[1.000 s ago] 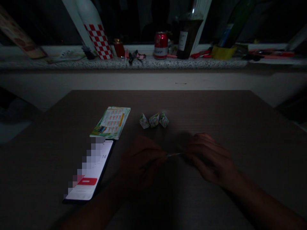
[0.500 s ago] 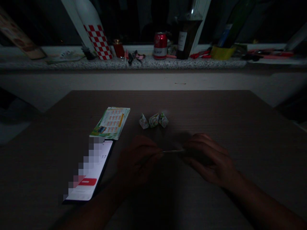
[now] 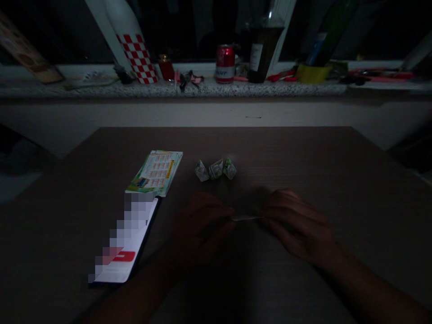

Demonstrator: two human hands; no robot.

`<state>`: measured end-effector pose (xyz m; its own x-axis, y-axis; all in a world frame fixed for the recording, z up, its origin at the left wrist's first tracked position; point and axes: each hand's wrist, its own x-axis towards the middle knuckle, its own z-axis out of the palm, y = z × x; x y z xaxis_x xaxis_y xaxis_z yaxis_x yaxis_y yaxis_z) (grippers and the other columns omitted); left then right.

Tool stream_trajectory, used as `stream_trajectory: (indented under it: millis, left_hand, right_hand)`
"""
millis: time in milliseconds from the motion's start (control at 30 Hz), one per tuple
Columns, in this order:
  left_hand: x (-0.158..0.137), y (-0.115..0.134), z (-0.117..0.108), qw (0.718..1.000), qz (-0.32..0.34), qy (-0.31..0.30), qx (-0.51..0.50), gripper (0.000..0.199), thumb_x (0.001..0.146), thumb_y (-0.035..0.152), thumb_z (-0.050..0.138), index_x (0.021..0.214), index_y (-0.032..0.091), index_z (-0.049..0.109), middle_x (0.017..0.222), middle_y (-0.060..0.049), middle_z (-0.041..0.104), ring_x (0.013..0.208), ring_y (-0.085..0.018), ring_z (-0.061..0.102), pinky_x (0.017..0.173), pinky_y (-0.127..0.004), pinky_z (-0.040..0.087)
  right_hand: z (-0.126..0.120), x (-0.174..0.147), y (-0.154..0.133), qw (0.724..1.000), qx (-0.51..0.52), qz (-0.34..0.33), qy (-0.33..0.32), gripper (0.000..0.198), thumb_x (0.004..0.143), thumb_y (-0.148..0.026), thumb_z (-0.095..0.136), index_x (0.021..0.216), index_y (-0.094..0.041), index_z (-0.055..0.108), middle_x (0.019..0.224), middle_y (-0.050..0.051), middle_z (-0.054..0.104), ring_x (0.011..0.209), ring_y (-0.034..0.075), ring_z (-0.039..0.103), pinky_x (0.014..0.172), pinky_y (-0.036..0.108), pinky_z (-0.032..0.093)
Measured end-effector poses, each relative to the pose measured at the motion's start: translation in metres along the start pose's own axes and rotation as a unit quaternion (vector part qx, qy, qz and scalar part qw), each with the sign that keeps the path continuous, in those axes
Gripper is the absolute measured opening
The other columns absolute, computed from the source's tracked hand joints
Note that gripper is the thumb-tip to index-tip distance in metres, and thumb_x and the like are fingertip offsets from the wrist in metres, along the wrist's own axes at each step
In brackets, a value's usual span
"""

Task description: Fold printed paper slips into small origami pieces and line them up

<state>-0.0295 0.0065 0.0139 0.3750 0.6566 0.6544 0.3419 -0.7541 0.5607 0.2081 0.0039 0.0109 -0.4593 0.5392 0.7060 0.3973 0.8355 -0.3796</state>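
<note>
Between my two hands stretches a thin, pale piece of folded paper (image 3: 247, 218), seen nearly edge-on. Its left end is pinched by my left hand (image 3: 204, 225), its right end by my right hand (image 3: 297, 220). Both hands are in deep shadow, so how the paper is folded does not show. Beyond them stand three small folded paper pieces (image 3: 216, 169) in a row, white with green print. To the left lies a stack of printed calendar cards (image 3: 155, 171), with a lit phone (image 3: 135, 243) just in front of it.
The dim brown table (image 3: 286, 153) ends at a wall below a speckled stone sill (image 3: 202, 93). Along the sill stand a red-and-white checked bottle (image 3: 138, 56), a red can (image 3: 225, 64), a dark bottle (image 3: 261, 56) and a yellow holder (image 3: 313, 74).
Both hands have shifted slightly to the right with the paper. The strip showing between them sits a little lower and bows slightly. The three folded pieces and the card stack stay put.
</note>
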Motion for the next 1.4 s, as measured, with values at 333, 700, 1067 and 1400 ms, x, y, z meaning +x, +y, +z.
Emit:
stream_trajectory:
  millis: [333,700,1067,1400]
  left_hand:
    - [0.004,0.007,-0.002,0.997,0.039,-0.010,0.062,0.009,0.082,0.015,0.065,0.090,0.017,0.064,0.082,-0.002,0.066,0.077,-0.014,0.063,0.070,-0.029,0.053]
    - [0.003,0.005,0.005,0.995,0.086,-0.014,0.046,0.007,0.083,0.012,0.063,0.089,0.017,0.063,0.079,-0.002,0.067,0.074,-0.014,0.060,0.069,-0.030,0.050]
    - [0.004,0.009,0.011,0.993,0.099,-0.051,0.035,0.007,0.082,0.011,0.063,0.088,0.016,0.063,0.080,-0.004,0.069,0.078,-0.017,0.061,0.072,-0.034,0.049]
    - [0.003,0.008,0.012,0.991,0.122,-0.047,0.038,0.005,0.083,0.011,0.062,0.085,0.016,0.061,0.078,-0.003,0.067,0.074,-0.015,0.059,0.071,-0.033,0.048]
  right_hand:
    - [-0.001,-0.002,0.002,0.999,-0.038,-0.017,-0.021,0.021,0.078,-0.002,0.066,0.096,-0.012,0.063,0.084,0.009,0.070,0.077,0.020,0.065,0.073,0.039,0.051]
    - [0.007,0.002,-0.009,1.000,0.000,-0.020,0.008,0.022,0.074,-0.004,0.069,0.094,-0.011,0.064,0.084,0.010,0.068,0.080,0.022,0.063,0.074,0.042,0.052]
    - [0.014,0.005,-0.014,0.999,0.007,-0.043,0.021,0.015,0.072,-0.006,0.066,0.084,-0.014,0.062,0.072,0.006,0.065,0.071,0.019,0.061,0.067,0.040,0.053]
    - [0.015,0.004,-0.015,0.999,0.015,-0.034,0.011,0.017,0.072,-0.007,0.064,0.086,-0.016,0.061,0.076,0.004,0.066,0.073,0.018,0.062,0.070,0.039,0.052]
